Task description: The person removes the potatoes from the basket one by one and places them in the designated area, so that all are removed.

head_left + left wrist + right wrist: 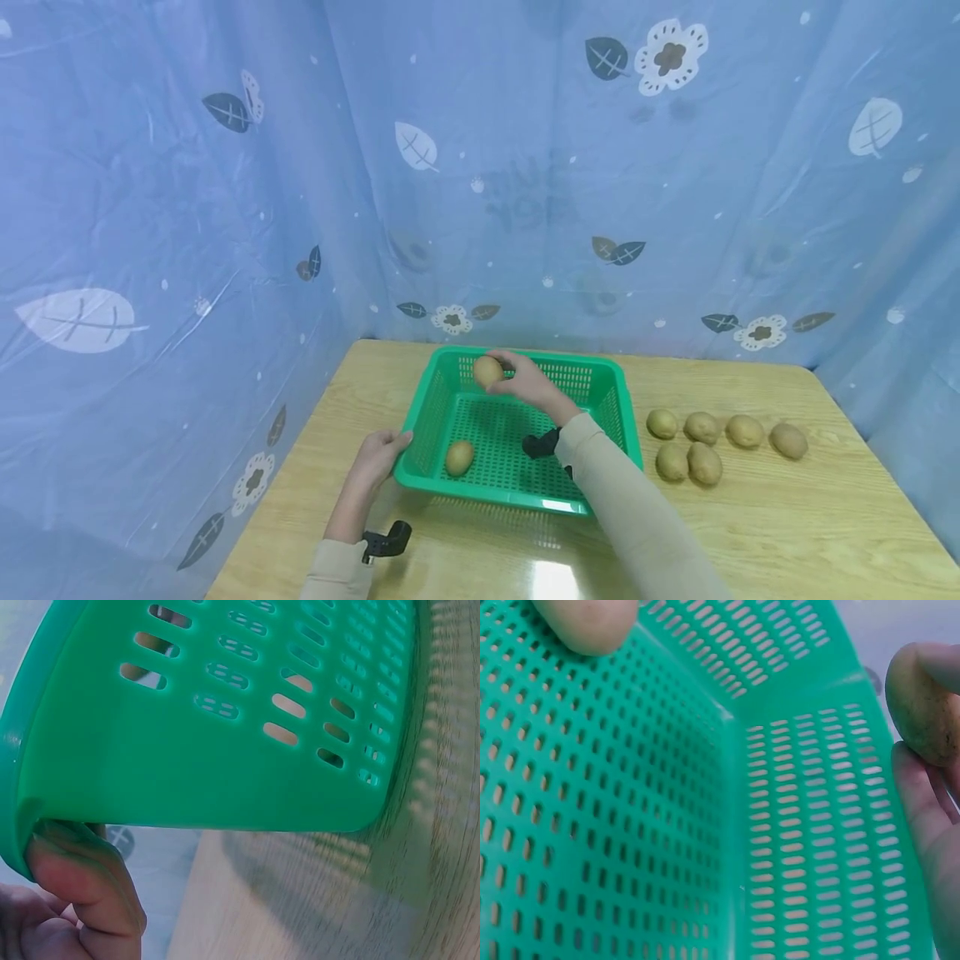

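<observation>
A green plastic basket (517,502) with slotted walls stands on the table. My left hand (378,457) grips its left rim near the front corner; in the left wrist view, curled fingers (82,874) hook under the rim. Over the back left part of the basket, my right hand (525,383) holds a potato (488,372) between thumb and fingers. The right wrist view shows this held potato (922,705) at its right edge, beside the basket wall. Another potato (460,457) lies on the basket floor at the front left.
Several potatoes (702,427) lie in two loose rows on the wooden table (817,517), right of the basket. A blue patterned curtain (525,208) hangs behind the table and along its sides. Black wrist cameras (388,540) are strapped to both arms.
</observation>
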`<control>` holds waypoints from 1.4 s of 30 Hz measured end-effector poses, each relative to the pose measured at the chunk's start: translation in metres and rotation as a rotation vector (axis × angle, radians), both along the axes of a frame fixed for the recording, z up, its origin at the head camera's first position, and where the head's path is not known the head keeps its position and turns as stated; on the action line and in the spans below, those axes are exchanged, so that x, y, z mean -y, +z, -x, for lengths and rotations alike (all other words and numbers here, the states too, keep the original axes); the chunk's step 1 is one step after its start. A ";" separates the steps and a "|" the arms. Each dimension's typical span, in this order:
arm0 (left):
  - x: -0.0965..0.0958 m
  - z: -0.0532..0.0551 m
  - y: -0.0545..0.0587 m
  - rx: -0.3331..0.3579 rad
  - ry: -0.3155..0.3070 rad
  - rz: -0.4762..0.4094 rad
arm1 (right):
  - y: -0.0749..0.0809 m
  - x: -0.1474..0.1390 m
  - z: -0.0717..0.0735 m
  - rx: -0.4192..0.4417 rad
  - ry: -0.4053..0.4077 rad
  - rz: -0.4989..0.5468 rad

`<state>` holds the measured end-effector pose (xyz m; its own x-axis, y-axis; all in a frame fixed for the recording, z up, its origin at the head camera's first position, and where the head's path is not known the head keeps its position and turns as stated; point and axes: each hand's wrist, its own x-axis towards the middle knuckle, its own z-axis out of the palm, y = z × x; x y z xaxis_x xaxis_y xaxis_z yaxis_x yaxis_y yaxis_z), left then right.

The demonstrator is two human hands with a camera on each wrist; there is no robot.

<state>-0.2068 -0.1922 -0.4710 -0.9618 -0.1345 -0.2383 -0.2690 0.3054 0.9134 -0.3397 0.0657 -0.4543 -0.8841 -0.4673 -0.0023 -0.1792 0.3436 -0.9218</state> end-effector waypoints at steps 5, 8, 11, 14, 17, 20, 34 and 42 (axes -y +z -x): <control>0.002 -0.002 -0.002 0.005 0.002 0.001 | 0.008 -0.013 -0.005 -0.016 0.005 0.009; 0.004 -0.001 -0.001 0.005 0.001 -0.003 | 0.016 -0.022 -0.007 -0.033 0.013 0.029; 0.006 0.001 -0.001 0.008 0.000 -0.007 | 0.025 -0.033 -0.011 -0.044 0.009 0.047; 0.008 0.003 0.000 0.015 0.000 0.000 | 0.033 -0.044 -0.017 -0.048 0.016 0.085; 0.008 0.004 0.000 0.022 -0.003 0.015 | 0.040 -0.056 -0.025 -0.066 0.018 0.113; 0.008 0.004 0.000 0.022 -0.006 0.021 | 0.044 -0.069 -0.034 -0.093 0.004 0.132; 0.006 0.006 -0.001 0.020 -0.014 0.010 | 0.041 -0.145 -0.078 -0.211 -0.125 0.227; 0.008 0.005 -0.001 0.008 -0.020 -0.012 | 0.039 -0.191 -0.110 -0.232 -0.263 0.254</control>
